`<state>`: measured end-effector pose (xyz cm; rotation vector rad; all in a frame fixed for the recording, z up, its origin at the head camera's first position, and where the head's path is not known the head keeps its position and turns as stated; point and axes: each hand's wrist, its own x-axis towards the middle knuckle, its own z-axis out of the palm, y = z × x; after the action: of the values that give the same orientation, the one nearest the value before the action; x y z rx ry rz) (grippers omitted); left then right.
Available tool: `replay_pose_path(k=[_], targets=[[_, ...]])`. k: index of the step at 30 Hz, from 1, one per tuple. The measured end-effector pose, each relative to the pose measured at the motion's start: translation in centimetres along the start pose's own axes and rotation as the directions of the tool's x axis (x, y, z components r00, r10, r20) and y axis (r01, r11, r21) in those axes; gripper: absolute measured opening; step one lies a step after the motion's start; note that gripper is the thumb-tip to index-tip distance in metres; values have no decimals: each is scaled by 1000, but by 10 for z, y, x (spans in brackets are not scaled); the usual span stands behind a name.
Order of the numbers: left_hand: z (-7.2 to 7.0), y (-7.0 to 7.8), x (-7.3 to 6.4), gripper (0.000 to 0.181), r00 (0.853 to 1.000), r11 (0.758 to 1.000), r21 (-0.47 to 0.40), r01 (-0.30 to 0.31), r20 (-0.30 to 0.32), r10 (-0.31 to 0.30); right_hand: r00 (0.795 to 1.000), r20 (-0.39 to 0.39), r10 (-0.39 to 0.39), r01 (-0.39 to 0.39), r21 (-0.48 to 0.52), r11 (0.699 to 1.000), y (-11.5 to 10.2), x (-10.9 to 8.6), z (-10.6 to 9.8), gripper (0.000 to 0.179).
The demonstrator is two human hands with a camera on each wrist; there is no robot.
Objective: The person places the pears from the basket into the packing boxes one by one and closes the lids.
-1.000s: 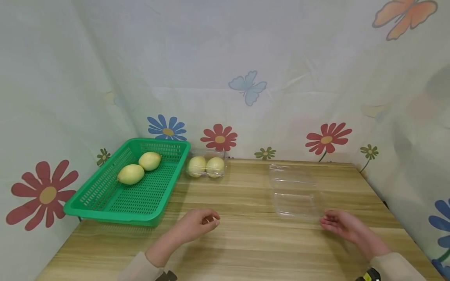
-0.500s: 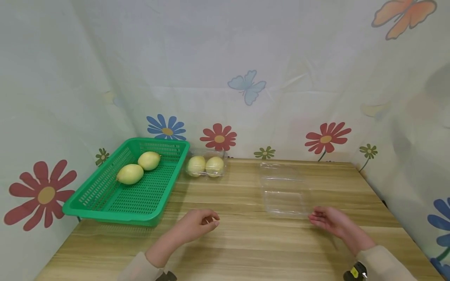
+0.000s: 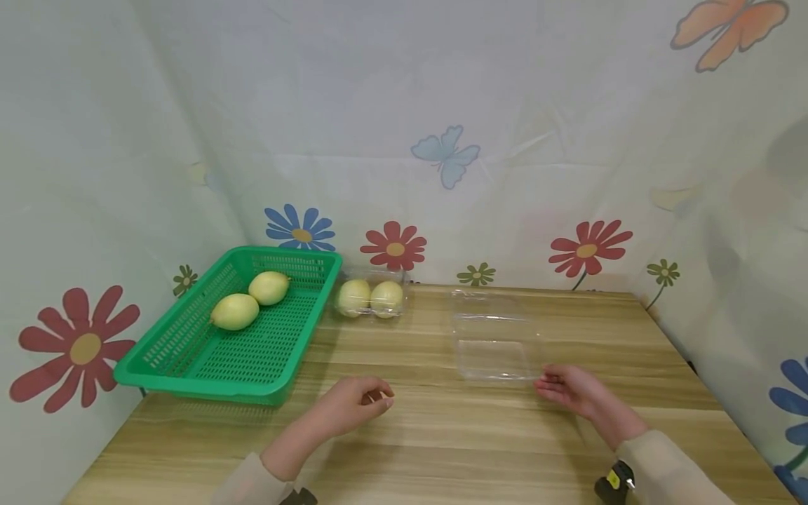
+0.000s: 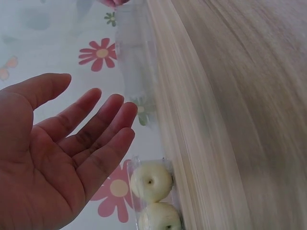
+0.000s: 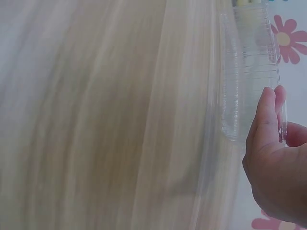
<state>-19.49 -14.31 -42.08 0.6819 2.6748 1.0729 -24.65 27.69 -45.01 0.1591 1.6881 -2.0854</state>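
My right hand (image 3: 577, 396) pinches the near right corner of a clear plastic clamshell box (image 3: 495, 358) between fingers and thumb. The box lies unfolded on the table, lid side toward the back, with nothing in it. In the right wrist view its rim (image 5: 232, 96) runs up to my fingers. My left hand (image 3: 350, 405) hovers over the table left of the box, fingers loosely bent, holding nothing. In the left wrist view its palm (image 4: 43, 177) shows. Two pale yellow, pear-like fruits (image 3: 235, 312) lie in a green basket (image 3: 265, 386).
Behind my left hand, beside the basket, a second clear box (image 3: 404, 287) holds two more pale fruits (image 3: 386, 299). The wooden table (image 3: 454, 449) ends at a flower-print cloth (image 3: 505, 210) at the back and sides.
My right hand and the unfolded clear box have slid left together across the table, slightly toward the back. The left hand, basket and fruits have stayed put.
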Motion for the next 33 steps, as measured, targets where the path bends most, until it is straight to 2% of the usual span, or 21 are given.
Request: replay_pose_path(k=[20,33], targets=[[3,-3,3,26,1000,1000,-12,-4,22,4,1000,-27,-3,2,-19,1000,-1,12,34,16],[5,-3,3,26,1000,1000,-13,1,25,-1,1000,-18,-13,12,-31,999,0,20,49,18]])
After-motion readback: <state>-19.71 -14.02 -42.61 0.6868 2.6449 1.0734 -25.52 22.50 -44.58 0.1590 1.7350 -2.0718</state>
